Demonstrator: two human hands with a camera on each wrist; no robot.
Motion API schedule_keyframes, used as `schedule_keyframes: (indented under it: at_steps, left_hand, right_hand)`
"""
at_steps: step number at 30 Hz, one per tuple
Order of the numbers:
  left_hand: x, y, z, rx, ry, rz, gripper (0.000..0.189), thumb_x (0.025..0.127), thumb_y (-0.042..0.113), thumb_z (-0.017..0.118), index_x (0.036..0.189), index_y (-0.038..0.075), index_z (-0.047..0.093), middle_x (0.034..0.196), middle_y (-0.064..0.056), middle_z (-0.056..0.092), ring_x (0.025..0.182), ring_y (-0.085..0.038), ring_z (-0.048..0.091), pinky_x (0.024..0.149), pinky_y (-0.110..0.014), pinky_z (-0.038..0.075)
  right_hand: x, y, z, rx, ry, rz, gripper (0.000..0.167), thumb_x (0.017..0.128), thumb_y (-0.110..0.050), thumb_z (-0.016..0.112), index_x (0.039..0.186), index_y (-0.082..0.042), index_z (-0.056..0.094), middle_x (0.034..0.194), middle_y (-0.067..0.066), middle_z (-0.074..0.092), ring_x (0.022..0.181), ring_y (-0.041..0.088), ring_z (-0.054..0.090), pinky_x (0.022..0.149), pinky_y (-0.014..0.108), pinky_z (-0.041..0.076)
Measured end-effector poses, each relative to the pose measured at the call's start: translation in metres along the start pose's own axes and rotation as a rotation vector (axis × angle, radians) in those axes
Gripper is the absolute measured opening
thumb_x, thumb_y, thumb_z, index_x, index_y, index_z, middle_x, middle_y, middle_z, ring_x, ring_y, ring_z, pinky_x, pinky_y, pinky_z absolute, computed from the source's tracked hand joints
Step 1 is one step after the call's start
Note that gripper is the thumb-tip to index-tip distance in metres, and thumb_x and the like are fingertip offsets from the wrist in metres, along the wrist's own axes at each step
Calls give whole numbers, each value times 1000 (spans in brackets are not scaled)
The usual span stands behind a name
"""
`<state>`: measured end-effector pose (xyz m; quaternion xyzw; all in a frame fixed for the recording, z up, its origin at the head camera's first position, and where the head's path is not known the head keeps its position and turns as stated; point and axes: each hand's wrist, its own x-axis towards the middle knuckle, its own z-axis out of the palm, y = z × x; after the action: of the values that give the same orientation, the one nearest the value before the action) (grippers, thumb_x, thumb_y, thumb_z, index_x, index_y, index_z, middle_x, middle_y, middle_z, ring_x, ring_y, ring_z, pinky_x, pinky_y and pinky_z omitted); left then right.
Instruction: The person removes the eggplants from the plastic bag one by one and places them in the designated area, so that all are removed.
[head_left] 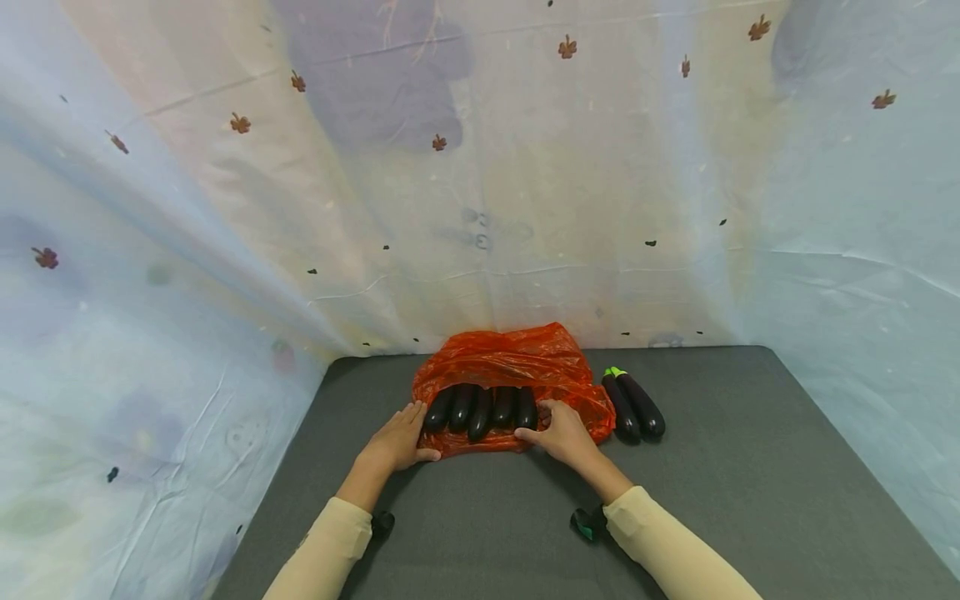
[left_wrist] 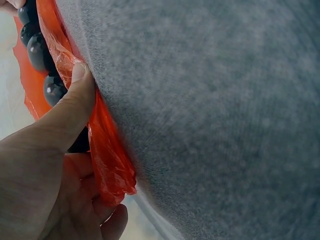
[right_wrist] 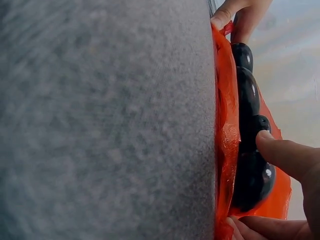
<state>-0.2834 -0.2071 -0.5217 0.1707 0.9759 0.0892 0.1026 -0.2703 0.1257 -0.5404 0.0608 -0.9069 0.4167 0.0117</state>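
Note:
Several glossy dark eggplants lie side by side in the mouth of a crinkled red plastic bag. At the bag's left side, my left hand holds its edge. In the left wrist view, that thumb lies on the red rim, and the fingers reach round the bag's corner. On the right, my right hand spans the rightmost eggplant. In the right wrist view, the right thumb touches the dark skin, while the other fingertips sit against the bag; their grip is partly hidden.
Two more eggplants with green stems lie on the grey table, just right of the bag. A pale patterned curtain hangs behind the table and along its sides. Dark wrist devices are on both wrists.

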Motion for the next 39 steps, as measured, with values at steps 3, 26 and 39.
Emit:
schedule_keyframes:
  at_steps: [3,26,39]
  left_hand:
    - [-1,1,-1,-4,2,4,98,97,43,79,163,-11,31,171,-30,29,160,-44,27,131,-54,25]
    - [1,-1,1,-12,-4,-11,98,98,43,79,165,-9,30,173,-28,27,161,-43,25,131,-53,24]
    - [2,-1,1,-13,-9,-5,97,98,42,79,164,-11,30,172,-29,27,161,-44,26,131,-54,24]
  right_hand:
    - [0,0,0,-9,-2,-1,71,86,-38,93,136,5,67,119,17,72,105,31,69,88,52,61]
    - [-12,-3,-7,-34,-2,-9,72,91,-34,89,146,3,61,126,17,68,107,29,67,87,49,61]
    - [-31,-1,-21,34,33,-49,62,94,-26,87,145,0,63,130,15,69,108,29,71,91,50,62]
